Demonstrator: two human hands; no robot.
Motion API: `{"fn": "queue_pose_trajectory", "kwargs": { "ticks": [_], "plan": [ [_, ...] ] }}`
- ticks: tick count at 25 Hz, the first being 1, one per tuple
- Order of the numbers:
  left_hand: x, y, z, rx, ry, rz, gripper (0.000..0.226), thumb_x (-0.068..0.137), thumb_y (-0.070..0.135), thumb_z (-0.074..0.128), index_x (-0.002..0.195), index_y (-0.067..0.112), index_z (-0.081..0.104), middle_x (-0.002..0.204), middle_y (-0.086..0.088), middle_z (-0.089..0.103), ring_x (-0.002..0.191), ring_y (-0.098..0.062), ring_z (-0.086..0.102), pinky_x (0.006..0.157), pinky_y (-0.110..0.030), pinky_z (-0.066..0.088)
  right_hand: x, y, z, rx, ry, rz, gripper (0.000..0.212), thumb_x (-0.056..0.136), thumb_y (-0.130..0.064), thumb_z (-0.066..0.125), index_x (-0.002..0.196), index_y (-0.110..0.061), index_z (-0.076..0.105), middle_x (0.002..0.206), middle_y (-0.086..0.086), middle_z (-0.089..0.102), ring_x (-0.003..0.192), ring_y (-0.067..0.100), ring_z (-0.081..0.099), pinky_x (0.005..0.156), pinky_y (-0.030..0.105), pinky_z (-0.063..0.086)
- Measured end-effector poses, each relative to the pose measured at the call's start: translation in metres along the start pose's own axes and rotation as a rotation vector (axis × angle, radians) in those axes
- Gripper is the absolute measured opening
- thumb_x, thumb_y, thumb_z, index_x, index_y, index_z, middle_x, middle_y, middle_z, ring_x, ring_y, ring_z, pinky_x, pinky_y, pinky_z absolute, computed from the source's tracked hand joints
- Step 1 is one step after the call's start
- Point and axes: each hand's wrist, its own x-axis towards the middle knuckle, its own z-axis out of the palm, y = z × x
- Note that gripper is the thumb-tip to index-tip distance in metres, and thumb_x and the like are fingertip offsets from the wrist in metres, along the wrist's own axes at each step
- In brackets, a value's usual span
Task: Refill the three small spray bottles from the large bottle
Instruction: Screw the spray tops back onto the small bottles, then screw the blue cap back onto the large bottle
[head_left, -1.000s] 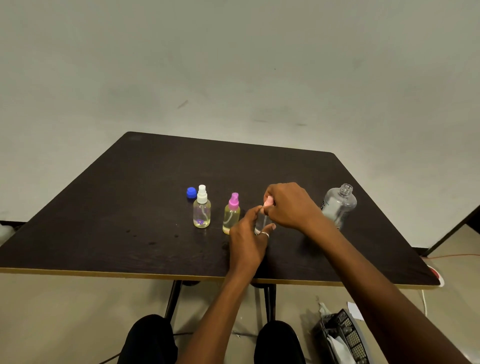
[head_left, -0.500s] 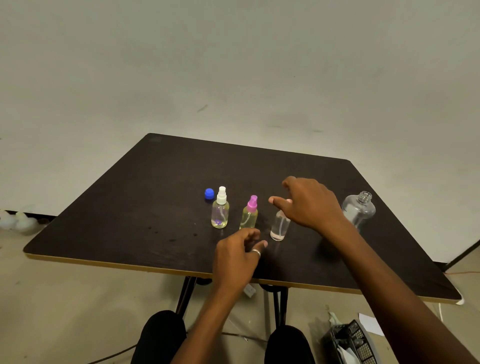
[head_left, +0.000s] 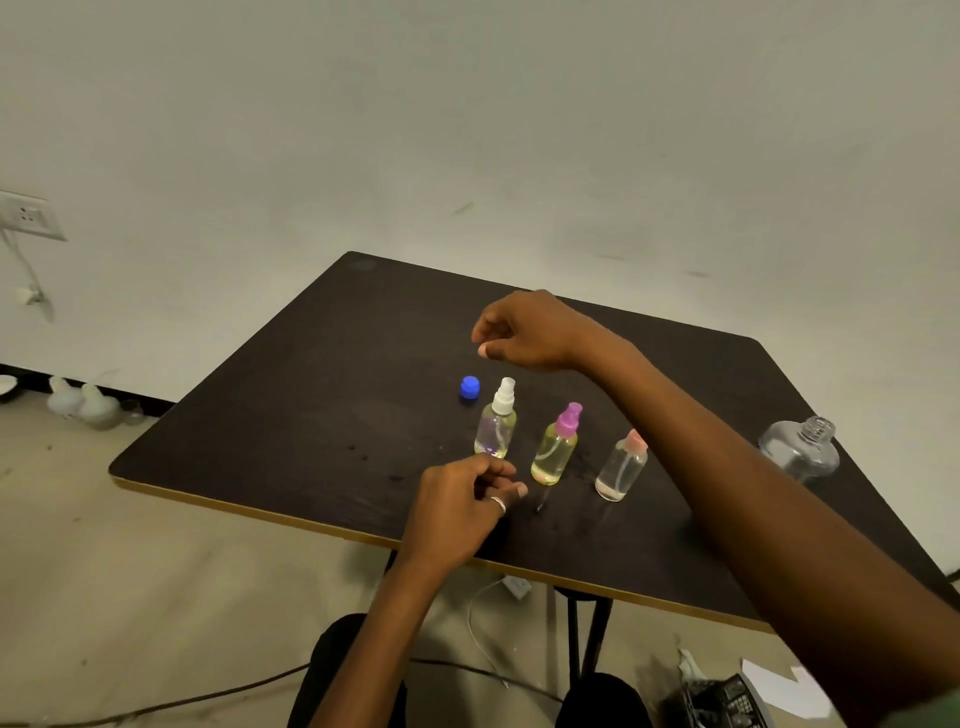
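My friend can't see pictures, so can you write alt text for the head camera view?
Three small spray bottles, white-topped, purple-topped and pink-topped, stand in a row on a dark table. A blue cap sits behind; the large uncapped bottle stands far right. The left hand and right hand hold nothing.

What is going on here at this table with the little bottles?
A person sits at a dark table. Three small spray bottles stand capped in a row: white-topped bottle, purple-topped bottle, pink-topped bottle. The large bottle stands uncapped at the right and looks empty. Neither hand holds anything: the right hand hovers near the blue cap, the left hand in front of the white-topped bottle.
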Motion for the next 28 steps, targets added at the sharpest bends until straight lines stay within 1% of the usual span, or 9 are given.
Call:
{"fn": "queue_pose_trajectory", "kwargs": {
  "ticks": [3,5,7,9,11,13,17,23,28],
  "plan": [
    [-0.007,-0.006,0.004,0.195,-0.005,0.159,0.025,0.083,0.044,0.074,0.104,0.03,0.073,0.096,0.016,0.071,0.091,0.004,0.063,0.078,-0.015,0.053,0.042,0.003,0.011,-0.117,-0.17,0.012,0.024,0.085,-0.021,0.071,0.109,-0.018,0.072,0.097,-0.007,0.068,0.094,0.011,0.062,0.082,0.022,0.042],
    [-0.012,-0.009,0.007,0.373,0.002,0.283,0.027,0.085,0.052,0.067,0.104,0.033,0.071,0.103,0.018,0.068,0.1,0.003,0.057,0.078,-0.015,0.048,0.063,0.006,0.027,-0.203,-0.274,0.035,0.029,0.082,-0.023,0.075,0.11,-0.02,0.071,0.095,-0.007,0.069,0.09,0.014,0.063,0.084,0.026,0.048],
    [-0.014,-0.012,0.009,0.432,0.014,0.36,0.03,0.086,0.054,0.063,0.103,0.031,0.073,0.104,0.017,0.068,0.103,0.001,0.057,0.076,-0.019,0.05,0.075,0.008,0.041,-0.231,-0.35,0.054,0.03,0.081,-0.022,0.076,0.111,-0.021,0.071,0.082,-0.008,0.067,0.072,0.011,0.062,0.083,0.03,0.053],
    [-0.013,-0.014,0.011,0.449,0.005,0.407,0.032,0.087,0.053,0.062,0.103,0.029,0.075,0.106,0.014,0.069,0.103,-0.002,0.059,0.077,-0.022,0.051,0.083,0.011,0.053,-0.237,-0.396,0.063,0.029,0.082,-0.019,0.076,0.11,-0.019,0.07,0.083,-0.005,0.066,0.06,0.008,0.06,0.075,0.028,0.056],
    [-0.012,-0.016,0.012,0.445,-0.006,0.416,0.033,0.088,0.052,0.06,0.105,0.028,0.075,0.108,0.013,0.07,0.104,-0.003,0.059,0.079,-0.022,0.051,0.088,0.012,0.061,-0.26,-0.408,0.058,0.025,0.081,-0.017,0.076,0.106,-0.017,0.072,0.088,-0.003,0.068,0.06,0.009,0.063,0.073,0.027,0.056],
    [-0.011,-0.018,0.013,0.442,-0.005,0.412,0.033,0.089,0.052,0.059,0.105,0.027,0.075,0.108,0.013,0.069,0.104,-0.004,0.059,0.079,-0.023,0.051,0.091,0.014,0.065,-0.277,-0.416,0.058,0.021,0.08,-0.015,0.076,0.101,-0.018,0.073,0.09,-0.002,0.07,0.068,0.013,0.066,0.075,0.027,0.056],
    [-0.012,-0.019,0.014,0.455,-0.003,0.42,0.034,0.09,0.053,0.058,0.106,0.028,0.074,0.108,0.014,0.068,0.103,-0.004,0.058,0.08,-0.023,0.051,0.09,0.015,0.068,-0.324,-0.405,0.046,0.027,0.08,-0.013,0.076,0.106,-0.015,0.071,0.091,-0.003,0.064,0.083,0.017,0.06,0.075,0.027,0.048],
    [-0.013,-0.017,0.013,0.472,-0.011,0.429,0.034,0.091,0.053,0.057,0.107,0.028,0.074,0.109,0.014,0.069,0.104,-0.002,0.058,0.082,-0.021,0.049,0.091,0.015,0.075,-0.325,-0.45,0.041,0.025,0.08,-0.015,0.076,0.105,-0.015,0.071,0.1,0.001,0.07,0.084,0.017,0.061,0.073,0.025,0.044],
    [-0.011,-0.017,0.013,0.498,0.019,0.416,0.032,0.089,0.054,0.06,0.104,0.029,0.075,0.107,0.015,0.069,0.102,-0.001,0.059,0.08,-0.021,0.051,0.081,0.008,0.056,-0.254,-0.313,0.001,0.024,0.077,-0.014,0.078,0.101,-0.014,0.072,0.091,-0.001,0.067,0.086,0.018,0.063,0.075,0.026,0.043]
  ]
}}
